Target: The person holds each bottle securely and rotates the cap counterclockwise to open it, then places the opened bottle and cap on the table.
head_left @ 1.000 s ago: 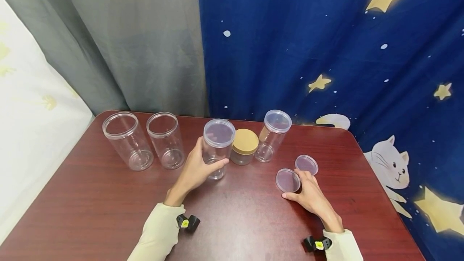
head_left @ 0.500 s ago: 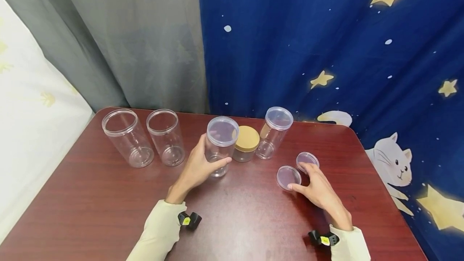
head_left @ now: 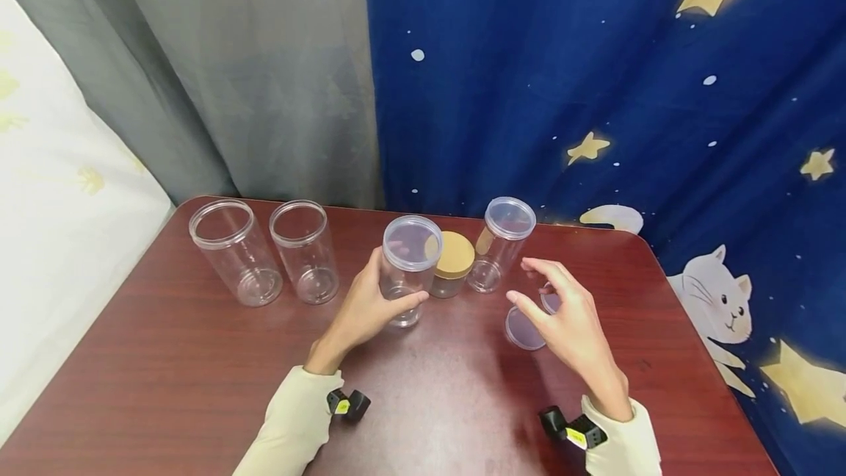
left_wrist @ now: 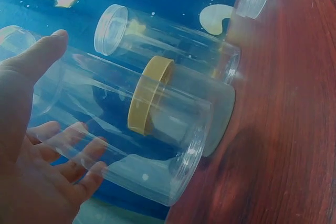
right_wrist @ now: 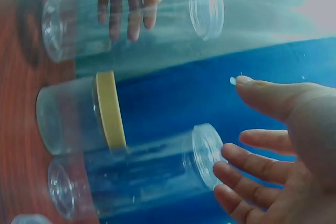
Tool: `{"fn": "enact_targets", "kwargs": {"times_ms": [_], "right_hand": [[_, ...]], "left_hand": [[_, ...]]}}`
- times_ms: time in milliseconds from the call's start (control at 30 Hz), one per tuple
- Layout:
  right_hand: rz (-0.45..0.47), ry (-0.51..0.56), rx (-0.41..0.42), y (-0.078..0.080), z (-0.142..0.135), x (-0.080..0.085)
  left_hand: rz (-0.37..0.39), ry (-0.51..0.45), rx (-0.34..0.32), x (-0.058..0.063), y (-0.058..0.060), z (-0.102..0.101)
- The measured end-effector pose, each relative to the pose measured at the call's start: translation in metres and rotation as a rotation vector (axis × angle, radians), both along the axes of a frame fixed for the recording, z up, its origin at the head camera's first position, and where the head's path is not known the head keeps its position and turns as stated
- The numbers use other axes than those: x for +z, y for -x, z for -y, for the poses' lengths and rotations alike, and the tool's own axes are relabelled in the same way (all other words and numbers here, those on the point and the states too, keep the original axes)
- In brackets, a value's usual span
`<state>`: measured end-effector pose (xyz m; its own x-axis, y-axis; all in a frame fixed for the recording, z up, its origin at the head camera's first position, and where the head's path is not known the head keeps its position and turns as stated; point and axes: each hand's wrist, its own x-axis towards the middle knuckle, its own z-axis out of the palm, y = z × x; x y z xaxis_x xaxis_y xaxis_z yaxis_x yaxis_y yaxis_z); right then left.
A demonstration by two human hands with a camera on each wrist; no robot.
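My left hand (head_left: 370,307) grips a tall clear plastic jar (head_left: 405,281) with a clear lid on top. The thumb lies along one side and the fingers (left_wrist: 86,182) curve round the other. This jar stands close to a short jar with a gold lid (head_left: 454,254), overlapping it in the left wrist view. Beyond that is another tall clear jar (head_left: 500,241), also lidded. My right hand (head_left: 571,314) is raised, fingers apart and holding nothing, above two flat clear lids on the table. It partly covers the farther lid (head_left: 549,302); the nearer lid (head_left: 524,329) shows more.
Two tall clear jars without lids, a wider jar (head_left: 241,263) and a narrower jar (head_left: 307,259), stand at the back left of the red-brown table (head_left: 423,410). Behind the table hang a grey curtain (head_left: 264,79) and a blue star-patterned curtain (head_left: 489,94).
My left hand has shifted the lidded jar right, toward the gold-lidded jar. My right hand has come up off the flat clear lids, which stay on the table.
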<state>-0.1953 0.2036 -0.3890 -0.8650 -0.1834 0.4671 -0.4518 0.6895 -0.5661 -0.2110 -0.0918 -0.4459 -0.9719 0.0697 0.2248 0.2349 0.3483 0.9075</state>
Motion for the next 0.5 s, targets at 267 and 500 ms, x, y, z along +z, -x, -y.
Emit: {"fn": "enact_targets", "kwargs": {"times_ms": [267, 500], "right_hand": [[0.038, -0.018, 0.100, 0.006, 0.027, 0.007], [0.039, 0.050, 0.183, 0.009, 0.054, 0.012]], "left_hand": [[-0.030, -0.006, -0.025, 0.001, -0.001, -0.003], [-0.046, 0.002, -0.038, 0.000, -0.001, -0.006]]}}
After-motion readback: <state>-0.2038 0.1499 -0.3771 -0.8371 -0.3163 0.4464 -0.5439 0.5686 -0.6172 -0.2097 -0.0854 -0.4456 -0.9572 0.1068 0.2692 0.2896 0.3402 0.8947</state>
